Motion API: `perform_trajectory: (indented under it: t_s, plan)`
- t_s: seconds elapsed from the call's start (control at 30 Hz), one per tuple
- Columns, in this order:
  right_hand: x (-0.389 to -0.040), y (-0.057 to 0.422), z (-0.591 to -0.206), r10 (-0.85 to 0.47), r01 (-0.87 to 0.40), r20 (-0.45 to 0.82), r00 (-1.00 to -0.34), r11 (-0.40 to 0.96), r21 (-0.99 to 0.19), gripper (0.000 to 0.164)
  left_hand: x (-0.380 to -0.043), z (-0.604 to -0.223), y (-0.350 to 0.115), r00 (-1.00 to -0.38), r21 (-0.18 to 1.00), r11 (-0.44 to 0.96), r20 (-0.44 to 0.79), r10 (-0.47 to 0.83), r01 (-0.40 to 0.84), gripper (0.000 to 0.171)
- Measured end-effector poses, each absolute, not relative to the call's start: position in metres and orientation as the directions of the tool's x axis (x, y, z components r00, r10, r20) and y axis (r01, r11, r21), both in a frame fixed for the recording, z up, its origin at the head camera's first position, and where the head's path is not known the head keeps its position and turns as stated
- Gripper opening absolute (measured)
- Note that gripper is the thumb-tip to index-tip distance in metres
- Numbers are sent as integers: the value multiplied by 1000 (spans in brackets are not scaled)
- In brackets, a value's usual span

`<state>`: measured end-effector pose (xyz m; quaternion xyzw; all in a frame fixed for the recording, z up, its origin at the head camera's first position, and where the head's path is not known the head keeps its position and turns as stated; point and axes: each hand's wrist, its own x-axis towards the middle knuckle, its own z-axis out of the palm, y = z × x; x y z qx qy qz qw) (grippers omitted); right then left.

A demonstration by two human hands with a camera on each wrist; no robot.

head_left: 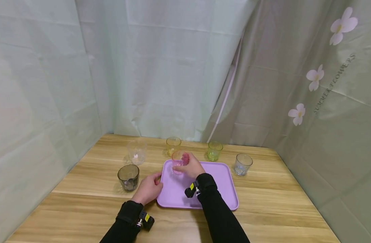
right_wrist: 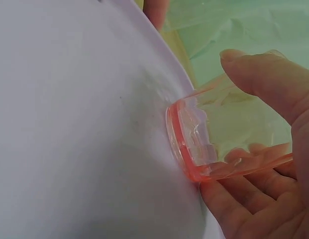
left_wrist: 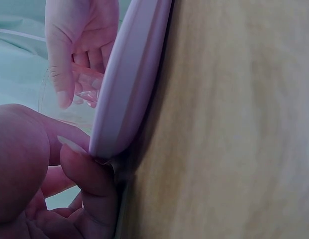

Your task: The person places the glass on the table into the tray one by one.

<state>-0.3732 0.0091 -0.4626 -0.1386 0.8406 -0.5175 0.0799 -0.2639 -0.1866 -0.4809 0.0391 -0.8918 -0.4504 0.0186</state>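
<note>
My right hand [head_left: 194, 167] holds a clear pink drinking glass [head_left: 177, 168] upright at the back left corner of the purple tray [head_left: 185, 197]. Thumb and fingers wrap opposite sides of the glass, and its base meets the tray surface in the right wrist view. At the tray's left edge is my left hand [head_left: 148, 189], thumb and curled fingers pinching the rim. In the left wrist view this hand [left_wrist: 84, 174] is close up at the tray's edge [left_wrist: 119, 99]. Left of it stands a dark grey glass [head_left: 128, 178].
A clear glass [head_left: 137, 153] stands at the back left, a yellow glass [head_left: 173, 145] behind the tray. Farther right are a green glass [head_left: 214, 151] and a bluish-clear glass [head_left: 243, 164]. The wooden table [head_left: 279, 202] is bordered by hanging curtains [head_left: 173, 67].
</note>
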Motion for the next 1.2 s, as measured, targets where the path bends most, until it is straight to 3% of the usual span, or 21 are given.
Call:
perform_trajectory:
  t_s: [0.83,1.2]
  plan:
    - [-374,17,-463,-309,-150,2,-951,458,-876,92,-265,-481,-188,-996,805,589,-24,-88,-72,55]
    - [-371,25,-456,-312,-161,25,-950,418,-894,87,-264,-478,-188,-997,805,591,-12,-72,-52,55]
